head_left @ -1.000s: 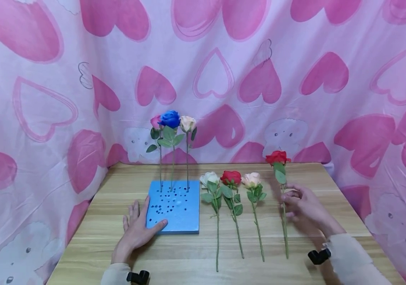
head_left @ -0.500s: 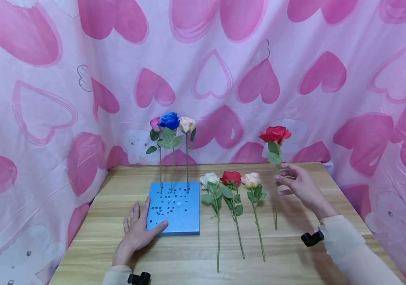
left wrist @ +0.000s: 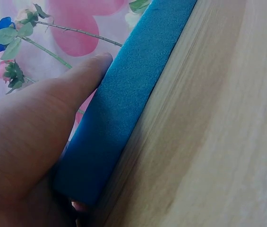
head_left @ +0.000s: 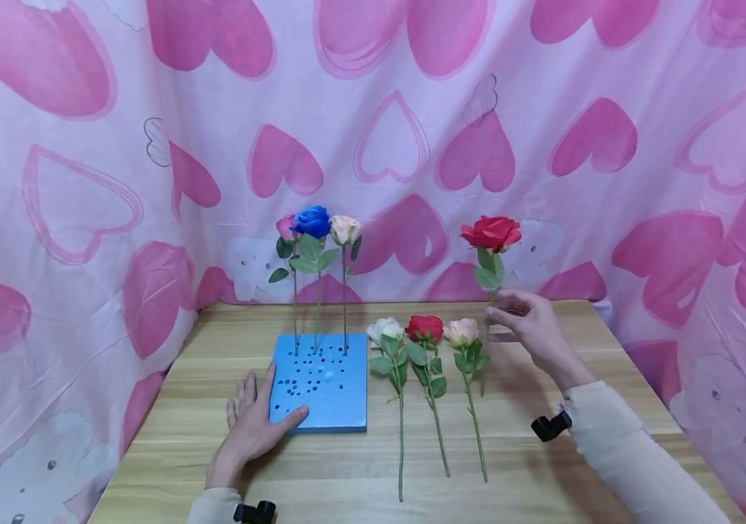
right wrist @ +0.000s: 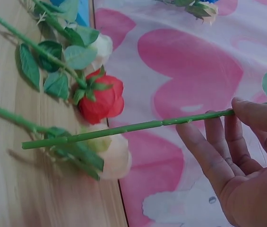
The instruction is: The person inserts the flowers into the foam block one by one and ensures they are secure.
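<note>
My right hand [head_left: 525,325] pinches the green stem of a red rose [head_left: 492,233] between thumb and fingers, holding it upright above the table. In the right wrist view the bare lower stem [right wrist: 124,128] sticks out past the fingers. My left hand [head_left: 256,422] rests on the left edge of a blue foam block [head_left: 340,407] full of small holes, thumb on top and fingers spread at its side. A pink rose [head_left: 286,226], a blue rose [head_left: 311,220] and a cream rose [head_left: 345,228] stand in holes along the block's far side.
Right of the block lie a white rose [head_left: 386,331], another red rose [head_left: 424,327] and a pale peach rose [head_left: 462,332], stems toward me. A pink heart-patterned curtain [head_left: 399,145] rises behind the wooden table [head_left: 320,473].
My right hand has lifted the red rose off the table's right side and carried it up and leftward, toward the row of lying roses. The left hand stays on the block.
</note>
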### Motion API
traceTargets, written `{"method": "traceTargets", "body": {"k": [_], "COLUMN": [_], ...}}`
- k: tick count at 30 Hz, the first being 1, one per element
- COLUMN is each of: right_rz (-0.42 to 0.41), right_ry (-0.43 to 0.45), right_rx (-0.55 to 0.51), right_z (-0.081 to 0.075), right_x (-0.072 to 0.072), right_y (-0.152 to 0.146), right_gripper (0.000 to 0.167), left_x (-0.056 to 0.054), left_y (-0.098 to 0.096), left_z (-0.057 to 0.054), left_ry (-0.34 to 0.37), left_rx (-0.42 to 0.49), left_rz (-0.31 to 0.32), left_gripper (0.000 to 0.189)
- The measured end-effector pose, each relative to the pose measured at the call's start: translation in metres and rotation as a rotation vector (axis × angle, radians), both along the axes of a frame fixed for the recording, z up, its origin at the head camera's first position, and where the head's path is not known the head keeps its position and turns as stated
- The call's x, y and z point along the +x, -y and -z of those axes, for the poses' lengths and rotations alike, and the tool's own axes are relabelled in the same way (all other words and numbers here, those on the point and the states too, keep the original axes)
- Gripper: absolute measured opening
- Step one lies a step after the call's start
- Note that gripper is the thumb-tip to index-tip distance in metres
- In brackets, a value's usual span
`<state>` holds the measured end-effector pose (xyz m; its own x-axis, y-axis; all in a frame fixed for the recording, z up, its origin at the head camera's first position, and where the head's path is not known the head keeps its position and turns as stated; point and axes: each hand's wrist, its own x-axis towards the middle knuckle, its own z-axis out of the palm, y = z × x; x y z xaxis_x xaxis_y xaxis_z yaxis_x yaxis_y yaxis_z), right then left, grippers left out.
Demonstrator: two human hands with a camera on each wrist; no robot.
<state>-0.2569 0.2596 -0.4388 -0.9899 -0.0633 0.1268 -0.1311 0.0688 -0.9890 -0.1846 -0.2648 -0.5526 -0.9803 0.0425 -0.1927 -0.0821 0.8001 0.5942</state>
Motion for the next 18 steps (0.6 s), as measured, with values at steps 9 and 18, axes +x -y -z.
{"method": "traceTargets", "body": {"k": [9,18], "right_rz": [-0.043,-0.055], "right_ry": [0.001,0.022], "right_rx": [-0.041,-0.071], "right_z": [-0.003,-0.002], "right_x": [-0.01,-0.01], "right_y": [0.019,0.028], "right_gripper": [0.014,0.029], "left_x": [0.0,0.002], "left_y": [0.001,0.0], "left_z": [0.0,0.003], "left_ry": [-0.01,-0.015], "left_rx": [0.005,0.002], "left_rz": [-0.004,-0.009], "left_gripper": [0.123,0.124]}}
